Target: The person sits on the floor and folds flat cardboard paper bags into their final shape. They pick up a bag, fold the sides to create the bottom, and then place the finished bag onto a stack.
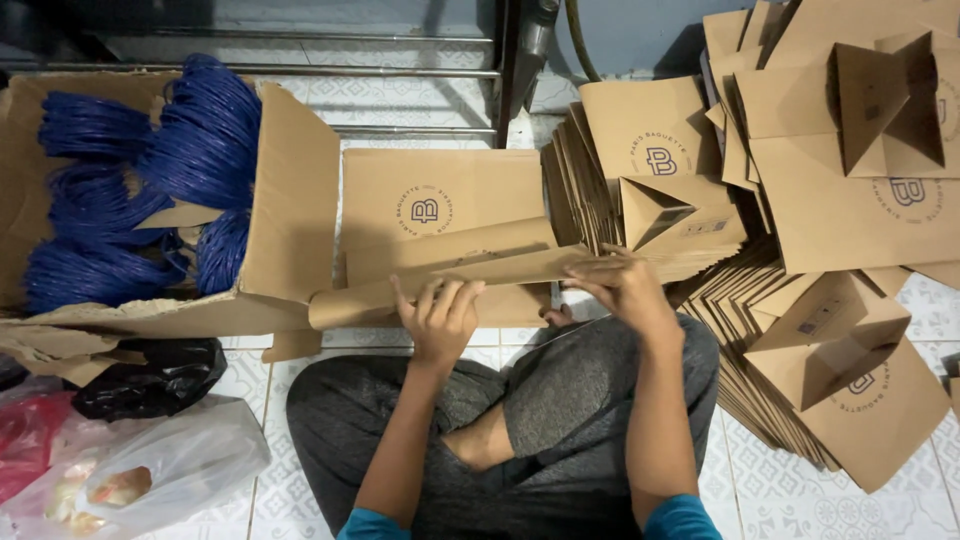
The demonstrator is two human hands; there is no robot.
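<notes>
While the flat brown paper bag (450, 272) is lying across the lap like this, propped a bit above the tiled floor (790, 500), the fold looks like the bit to get right. The left hand (440, 320) has its fingers spread apart and pressed flat on the near edge, and the right hand (625, 285) has its fingers closed on the bag's right end, pinching it. I'd say keep the left palm pinning the crease and run it along in one go instead of dabbing, or the paper will buckle. Keep the edges lined up before pressing hard.

Another flat bag (440, 195) lies just behind it. The finished stack (800, 380) sits close on the right, so don't elbow it. The cardboard box (290, 210) of blue cord handles (200, 140) is on the left, within reach.
</notes>
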